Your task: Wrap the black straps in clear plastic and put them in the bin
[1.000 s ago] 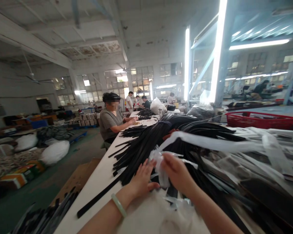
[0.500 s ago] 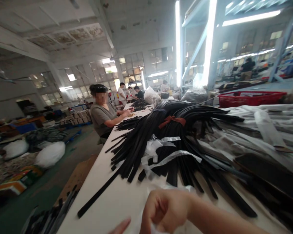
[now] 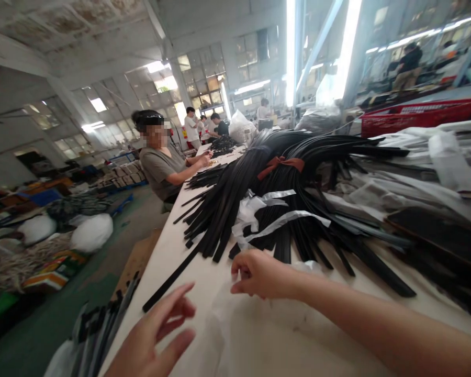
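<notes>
My right hand (image 3: 261, 275) reaches in from the right over the pale table, its thumb and fingers curled in a pinch. From it a thin sheet of clear plastic film (image 3: 217, 335) trails down toward the near side; its full outline is hard to make out. At the lower left my left hand (image 3: 159, 332) is open, fingers and thumb apart, with nothing in it. Just beyond both hands lie bundles of long black strips (image 3: 227, 204), one tied with a reddish-brown band (image 3: 280, 166). Crumpled whitish plastic ribbon (image 3: 247, 212) rests on the strips.
One black strip (image 3: 172, 280) sticks out toward the table's left edge. White wrapped bundles (image 3: 451, 162) and a red crate (image 3: 419, 116) stand at the right. Across the left edge stands a co-worker (image 3: 163, 162). More strips (image 3: 102, 330) stand below the table at left.
My right hand has moved forward over the table, the film with it. My left hand has come further into view, with its fingers spread. The camera view has tilted downward.
</notes>
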Tool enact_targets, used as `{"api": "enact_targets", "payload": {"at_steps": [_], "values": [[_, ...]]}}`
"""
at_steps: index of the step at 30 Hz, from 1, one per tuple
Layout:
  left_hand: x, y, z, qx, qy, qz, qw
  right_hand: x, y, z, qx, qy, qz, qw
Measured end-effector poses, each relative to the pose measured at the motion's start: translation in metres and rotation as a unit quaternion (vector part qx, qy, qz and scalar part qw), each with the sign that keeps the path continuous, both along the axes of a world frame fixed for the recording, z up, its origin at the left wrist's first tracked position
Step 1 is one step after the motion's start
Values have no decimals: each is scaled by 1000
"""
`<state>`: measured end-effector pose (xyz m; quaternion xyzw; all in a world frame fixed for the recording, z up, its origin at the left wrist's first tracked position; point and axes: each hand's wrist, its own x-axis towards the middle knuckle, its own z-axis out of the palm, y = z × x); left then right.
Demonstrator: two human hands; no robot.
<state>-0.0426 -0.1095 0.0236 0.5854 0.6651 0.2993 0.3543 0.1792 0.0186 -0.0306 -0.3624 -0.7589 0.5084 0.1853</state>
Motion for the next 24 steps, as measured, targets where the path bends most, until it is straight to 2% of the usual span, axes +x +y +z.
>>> {"api": "enact_targets", "payload": {"at_steps": [1, 3, 5, 6, 8, 11, 13, 15, 17, 21, 24], "values": [[12, 25, -3, 23, -10, -25, 999, 0, -2, 2, 24, 6, 10, 1000], [37, 68, -9, 20, -18, -103, 994, -1, -2, 3, 70, 21, 7, 997], [55, 95, -18, -2, -31, -153, 988, -1, 4, 1, 67, 52, -12, 996], [59, 103, -23, -6, -41, -154, 987, 0, 9, -1, 40, 79, -23, 996], [58, 110, -32, 8, -62, -115, 991, 2, 22, -7, -27, 151, -51, 987], [45, 109, -39, 37, -74, -50, 995, 5, 37, -14, -101, 260, -118, 953], [38, 108, -38, 23, -87, -37, 995, 5, 40, -17, -131, 295, -158, 933], [38, 107, -37, 15, -115, -31, 993, 0, 36, -18, -146, 295, -165, 930], [41, 106, -37, 27, -136, -26, 990, -6, 26, -17, -115, 277, -160, 941], [43, 106, -40, 3, -161, -52, 986, -17, 4, -10, 29, 224, -153, 962], [26, 114, -36, 19, -159, -34, 987, -17, -2, -7, 93, 202, -141, 965]]}}
